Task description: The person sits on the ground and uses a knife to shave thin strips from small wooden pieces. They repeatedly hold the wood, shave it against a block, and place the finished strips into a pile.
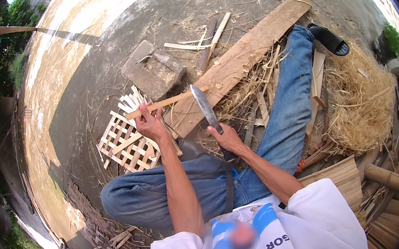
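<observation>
A flat, pale bamboo strip (172, 100) is pinched in my left hand (150, 122), its far end reaching right over a long wooden plank (250, 52). My right hand (229, 140) is closed round the dark handle of a knife (203, 105). The knife's broad grey blade points away from me, its tip close to the strip's right end; whether they touch I cannot tell. Below and left of my left hand lies a woven bamboo lattice (125, 145) with open square gaps, and several pale strips fan out at its far edge.
A rough stone block (149, 68) sits beyond the lattice. Loose split sticks (214, 39) lie farther off. A heap of curly shavings (361, 98) fills the right side, near bamboo poles (393, 181). My bent and outstretched legs flank the plank's near end.
</observation>
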Demonstrator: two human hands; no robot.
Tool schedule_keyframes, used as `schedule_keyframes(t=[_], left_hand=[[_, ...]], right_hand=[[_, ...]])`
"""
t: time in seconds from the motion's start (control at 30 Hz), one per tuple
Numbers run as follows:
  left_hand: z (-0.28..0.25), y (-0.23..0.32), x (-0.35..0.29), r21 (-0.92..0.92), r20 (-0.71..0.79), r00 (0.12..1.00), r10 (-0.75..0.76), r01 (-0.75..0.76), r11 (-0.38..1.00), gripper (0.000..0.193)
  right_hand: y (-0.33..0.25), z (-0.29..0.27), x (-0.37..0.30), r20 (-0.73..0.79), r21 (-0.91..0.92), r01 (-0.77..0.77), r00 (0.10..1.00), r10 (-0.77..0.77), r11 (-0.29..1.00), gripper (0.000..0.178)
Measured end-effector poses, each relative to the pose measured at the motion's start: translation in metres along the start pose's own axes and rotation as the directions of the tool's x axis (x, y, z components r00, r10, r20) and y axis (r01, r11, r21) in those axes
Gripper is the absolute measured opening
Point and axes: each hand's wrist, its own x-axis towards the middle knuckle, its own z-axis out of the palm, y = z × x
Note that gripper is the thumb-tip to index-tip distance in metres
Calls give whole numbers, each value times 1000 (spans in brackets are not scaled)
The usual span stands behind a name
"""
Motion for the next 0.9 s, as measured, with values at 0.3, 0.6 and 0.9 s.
schedule_keyframes(t=[0.3, 0.6, 0.9], left_hand=[[-3, -1, -3, -16, -25, 999, -33, 33, 999, 33], [0, 2, -4, -19, -30, 999, -22, 21, 1000, 35], [0, 3, -5, 4, -51, 999, -3, 4, 1000, 34]], right_hand=[[-6, 14, -7, -35, 91, -43, 998, 46, 995, 51], [-6, 21, -9, 57, -13, 13, 998, -12, 1000, 54], [-11, 26, -17, 91, -4, 33, 995, -32, 999, 50]])
